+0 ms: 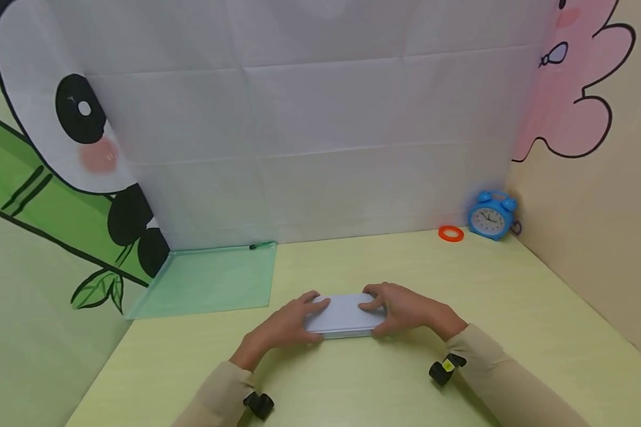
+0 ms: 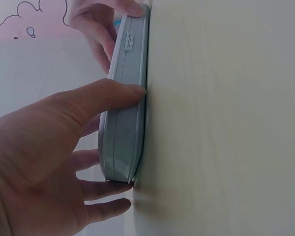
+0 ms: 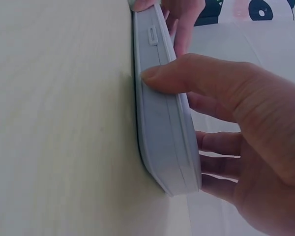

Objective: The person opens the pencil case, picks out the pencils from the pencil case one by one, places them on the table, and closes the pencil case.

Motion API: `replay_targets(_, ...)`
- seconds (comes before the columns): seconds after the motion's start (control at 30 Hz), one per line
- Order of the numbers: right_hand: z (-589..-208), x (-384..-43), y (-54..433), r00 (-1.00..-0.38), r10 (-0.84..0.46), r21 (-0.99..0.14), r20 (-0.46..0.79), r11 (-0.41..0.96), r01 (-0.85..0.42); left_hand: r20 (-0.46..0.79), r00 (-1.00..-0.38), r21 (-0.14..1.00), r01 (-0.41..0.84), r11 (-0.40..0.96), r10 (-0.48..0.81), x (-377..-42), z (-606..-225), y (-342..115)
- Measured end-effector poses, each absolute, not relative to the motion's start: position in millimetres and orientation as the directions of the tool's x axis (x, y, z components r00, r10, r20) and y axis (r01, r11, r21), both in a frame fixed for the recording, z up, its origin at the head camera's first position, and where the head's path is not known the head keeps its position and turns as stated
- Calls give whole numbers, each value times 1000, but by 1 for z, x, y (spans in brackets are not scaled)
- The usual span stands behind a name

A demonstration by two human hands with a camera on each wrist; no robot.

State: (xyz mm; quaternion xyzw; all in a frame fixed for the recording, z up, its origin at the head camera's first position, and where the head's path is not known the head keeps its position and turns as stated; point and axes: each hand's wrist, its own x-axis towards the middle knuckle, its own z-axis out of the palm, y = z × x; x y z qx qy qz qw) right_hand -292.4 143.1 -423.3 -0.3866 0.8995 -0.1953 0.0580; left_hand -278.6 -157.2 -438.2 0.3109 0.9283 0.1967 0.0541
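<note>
Sleeves point(image 1: 513, 376), fingers point(image 3: 219, 166) gripping pale case point(image 1: 344, 314), yellow label point(image 1: 448, 366) (illegible), blue clock point(image 1: 488, 218)

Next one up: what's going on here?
A person grips a flat, pale case between the left hand and right hand, on or just above the table. The case looks closed. A green pouch lies farther back on the left; an orange ring and blue alarm clock sit back right.

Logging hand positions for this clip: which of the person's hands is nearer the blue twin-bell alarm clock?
Right. The right hand, in front and left of the clock, grips a pale rectangular case; the left hand, at its other end, is farther left.
</note>
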Motion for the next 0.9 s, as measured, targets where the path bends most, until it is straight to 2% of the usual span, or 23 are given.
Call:
replay_targets(0.47,-421,-306,147,-676,-735,-451,57,585,-674,49,-792,410,571,711,608,-279,-435,-157)
replay_targets(0.77,-419,-312,148,-680,-732,-512,37,571,-642,45,-809,459,537,707,585,-283,-434,-158)
replay_targets(0.9,-421,-312,149,-681,-732,-574,31,544,-612,33,-814,470,524,710,580,-283,-440,-161)
